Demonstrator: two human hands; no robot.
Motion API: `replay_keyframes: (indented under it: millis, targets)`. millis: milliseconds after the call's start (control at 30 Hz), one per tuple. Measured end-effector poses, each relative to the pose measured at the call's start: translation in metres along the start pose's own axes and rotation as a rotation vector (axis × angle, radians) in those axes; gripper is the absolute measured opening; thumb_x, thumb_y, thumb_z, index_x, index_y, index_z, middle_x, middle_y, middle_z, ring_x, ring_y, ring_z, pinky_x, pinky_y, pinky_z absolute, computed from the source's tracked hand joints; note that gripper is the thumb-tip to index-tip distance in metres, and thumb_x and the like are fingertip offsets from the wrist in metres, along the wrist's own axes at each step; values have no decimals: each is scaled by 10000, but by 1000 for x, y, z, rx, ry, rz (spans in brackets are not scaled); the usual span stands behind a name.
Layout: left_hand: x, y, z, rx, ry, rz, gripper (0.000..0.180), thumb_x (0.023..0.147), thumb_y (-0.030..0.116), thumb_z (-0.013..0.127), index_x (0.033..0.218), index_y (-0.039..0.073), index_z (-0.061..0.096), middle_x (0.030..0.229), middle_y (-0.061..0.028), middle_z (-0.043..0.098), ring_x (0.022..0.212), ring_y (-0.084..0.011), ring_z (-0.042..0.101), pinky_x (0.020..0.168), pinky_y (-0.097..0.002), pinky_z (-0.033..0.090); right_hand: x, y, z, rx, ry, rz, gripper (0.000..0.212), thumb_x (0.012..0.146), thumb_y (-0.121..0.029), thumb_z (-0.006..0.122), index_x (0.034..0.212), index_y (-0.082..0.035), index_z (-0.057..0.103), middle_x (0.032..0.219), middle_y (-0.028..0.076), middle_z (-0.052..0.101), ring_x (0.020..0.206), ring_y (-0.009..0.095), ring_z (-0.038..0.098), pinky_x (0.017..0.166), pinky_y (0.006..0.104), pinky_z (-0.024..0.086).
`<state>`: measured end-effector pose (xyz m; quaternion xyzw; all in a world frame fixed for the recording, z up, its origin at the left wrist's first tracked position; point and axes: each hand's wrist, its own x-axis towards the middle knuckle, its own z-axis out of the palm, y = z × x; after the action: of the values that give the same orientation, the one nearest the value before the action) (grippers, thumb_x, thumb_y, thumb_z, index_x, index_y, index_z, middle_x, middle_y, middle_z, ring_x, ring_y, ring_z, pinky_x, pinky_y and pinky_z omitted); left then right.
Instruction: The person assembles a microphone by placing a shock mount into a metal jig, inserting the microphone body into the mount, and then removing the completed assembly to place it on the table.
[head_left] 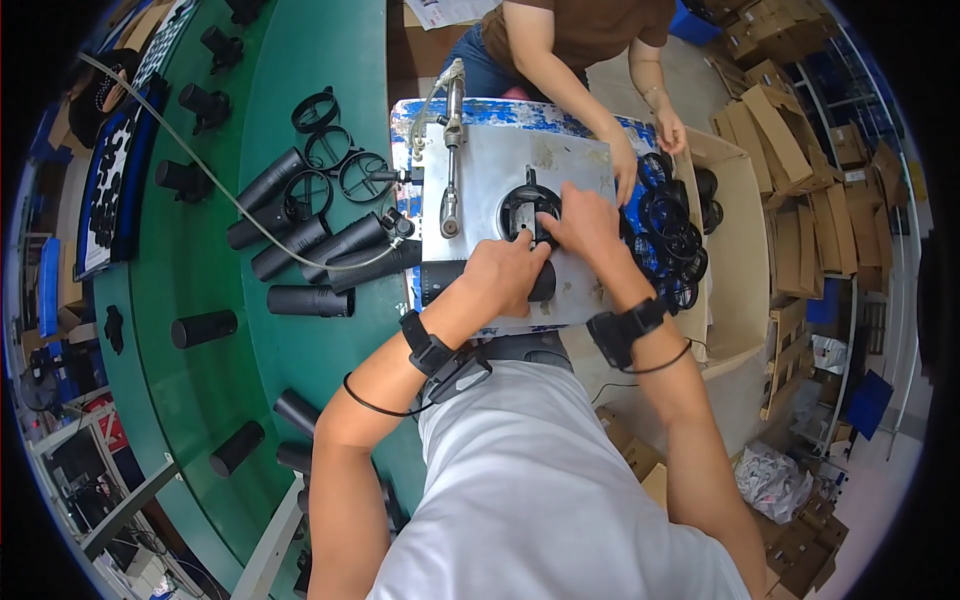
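Note:
A black ring-shaped part [530, 186] with a short tab lies on the metal plate [575, 158] of the work fixture. My left hand [500, 275] reaches to its near side, fingers bent and tips on the ring. My right hand [585, 222] grips its right side, thumb reaching inside the rim. The ring's middle is partly hidden by my fingers. Just under my left hand lies a black tube [541, 287] across the plate's near edge. A pneumatic cylinder [453, 150] with a silver rod is mounted over the plate's left side.
Several black rings [329, 148] and tubes [303, 300] lie on the green bench to the left. A pile of black rings [668, 225] lies to the right, beside a cardboard box [742, 240]. A co-worker's hands [622, 168] are near that pile. An air hose [215, 180] crosses the bench.

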<state>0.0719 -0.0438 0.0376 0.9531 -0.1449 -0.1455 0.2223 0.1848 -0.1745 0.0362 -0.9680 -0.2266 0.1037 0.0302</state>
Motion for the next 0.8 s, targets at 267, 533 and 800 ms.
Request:
replay_keyframes:
  millis: [267,533,800]
  targets:
    - [0,-24,-7,118,-108,85,579,548,272,793,1092,159,632,1099,-143,568,761,-337,668,673,-413,546,25,-15,5,-260,-110,-140,231,738,-250,680,813,-38,733,851,191,703,790,365,691,705,438,558]
    - [-10,-22,-12,106,-158,97,548,575,315,768,1066,102,647,1151,-173,565,814,-344,672,715,-420,548,24,-7,-2,-172,-11,-169,257,749,-296,676,813,-54,737,810,202,695,793,367,687,703,437,554]
    - [-51,-23,-21,-782,343,132,609,647,268,811,1146,33,552,1127,-160,607,927,-269,644,861,-357,501,-36,40,-9,865,-69,-149,417,848,-335,698,1118,-23,635,1002,94,676,929,192,659,791,317,508]
